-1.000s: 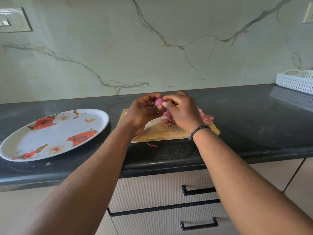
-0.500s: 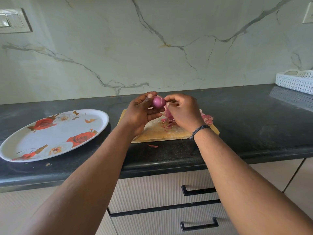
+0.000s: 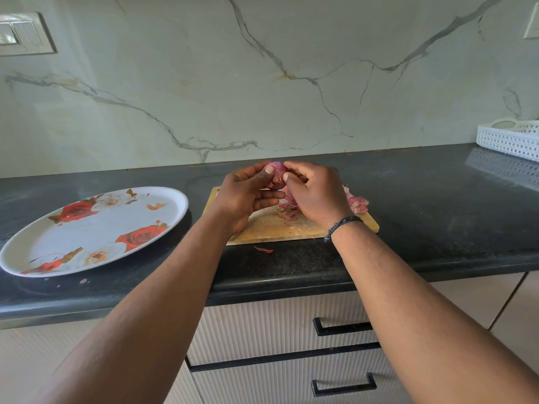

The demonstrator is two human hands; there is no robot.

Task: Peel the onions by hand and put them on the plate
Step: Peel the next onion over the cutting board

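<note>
A small purple onion (image 3: 277, 174) is held above the wooden cutting board (image 3: 280, 227). My left hand (image 3: 248, 193) grips it from the left, thumb on its front. From the right, my right hand (image 3: 315, 193) pinches at the onion with thumb and fingers, and a strip of skin hangs below it. Loose pink onion peels (image 3: 357, 204) lie on the board's right side, partly hidden by my right hand. The oval floral plate (image 3: 87, 228) sits on the black counter to the left, with no onions on it.
A stray peel (image 3: 264, 249) lies on the counter (image 3: 437, 214) just in front of the board. At the far right stands a white perforated basket (image 3: 510, 138). Drawers with black handles (image 3: 341, 328) are below the counter edge.
The onion has turned in my left hand and my right fingers have closed in on it again. Both hands stay in the same spot over the board.
</note>
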